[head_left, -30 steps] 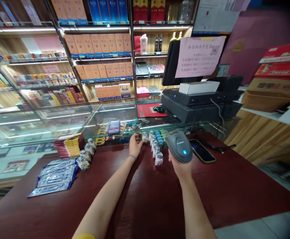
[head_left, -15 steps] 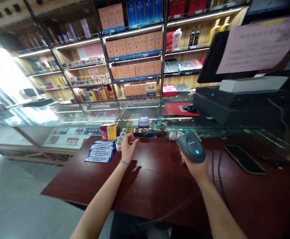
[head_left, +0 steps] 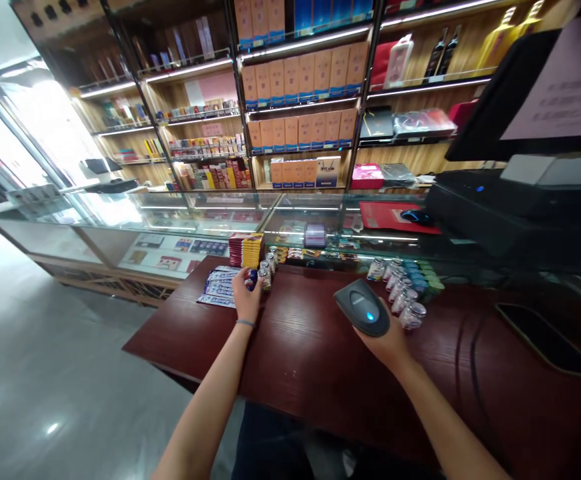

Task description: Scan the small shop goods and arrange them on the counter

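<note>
My left hand (head_left: 245, 293) reaches across the dark red counter (head_left: 310, 353) to the left row of small jars (head_left: 268, 265) and its fingers close round one jar at the near end. Flat blue packets (head_left: 218, 287) lie just left of that hand, with a red and yellow stack of boxes (head_left: 245, 250) behind them. My right hand (head_left: 385, 340) grips a grey barcode scanner (head_left: 363, 308) with a blue light lit on top, held just left of a second cluster of small jars (head_left: 400, 293).
A glass display case (head_left: 195, 220) runs along the counter's far edge. A register and monitor (head_left: 510, 193) stand at the right, with a red mouse mat and mouse (head_left: 410, 217). A phone (head_left: 545, 337) lies on the counter at the right. Shelves of boxed goods (head_left: 300, 87) fill the back wall.
My left hand moved from the right jar cluster over to the left row of jars and closed on one. The view swung left. The scanner stayed in my right hand.
</note>
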`<act>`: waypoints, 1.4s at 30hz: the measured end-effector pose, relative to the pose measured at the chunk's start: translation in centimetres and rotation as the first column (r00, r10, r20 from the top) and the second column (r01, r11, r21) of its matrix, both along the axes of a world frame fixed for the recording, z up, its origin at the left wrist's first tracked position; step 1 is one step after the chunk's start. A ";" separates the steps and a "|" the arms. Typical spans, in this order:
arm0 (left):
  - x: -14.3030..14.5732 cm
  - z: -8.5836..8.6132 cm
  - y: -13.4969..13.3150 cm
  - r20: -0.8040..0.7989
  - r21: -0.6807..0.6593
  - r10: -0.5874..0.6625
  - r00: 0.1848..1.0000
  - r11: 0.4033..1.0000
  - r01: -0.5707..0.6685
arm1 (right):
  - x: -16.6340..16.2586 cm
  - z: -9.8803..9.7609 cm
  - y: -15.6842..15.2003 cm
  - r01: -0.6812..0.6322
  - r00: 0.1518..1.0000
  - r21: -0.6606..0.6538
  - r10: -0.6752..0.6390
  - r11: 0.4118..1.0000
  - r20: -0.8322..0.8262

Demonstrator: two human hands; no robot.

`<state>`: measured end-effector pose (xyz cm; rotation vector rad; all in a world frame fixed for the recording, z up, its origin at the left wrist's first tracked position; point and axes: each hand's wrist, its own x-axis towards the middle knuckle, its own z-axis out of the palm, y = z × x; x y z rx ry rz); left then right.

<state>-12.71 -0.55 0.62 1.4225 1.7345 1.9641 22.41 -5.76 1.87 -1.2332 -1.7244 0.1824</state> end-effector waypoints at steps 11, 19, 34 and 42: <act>0.4 -1.0 0.2 -0.286 -0.215 -0.175 0.942 0.970 0.115 | -1.8 1.2 -1.3 -0.095 0.961 0.088 0.068 0.992 0.268; 0.6 -0.6 0.3 -0.128 -0.165 -0.244 0.961 0.961 0.222 | -1.7 1.6 -1.4 -0.084 0.954 0.154 0.035 0.984 0.297; 1.8 1.3 -1.5 0.697 0.052 -0.588 0.411 0.612 0.789 | -1.8 3.0 -2.5 -0.311 0.868 -0.011 0.289 0.950 0.403; 1.9 1.1 -0.8 0.691 0.031 -0.575 0.438 0.628 0.777 | -2.3 3.5 -2.8 -0.398 0.774 -0.090 0.387 0.913 0.501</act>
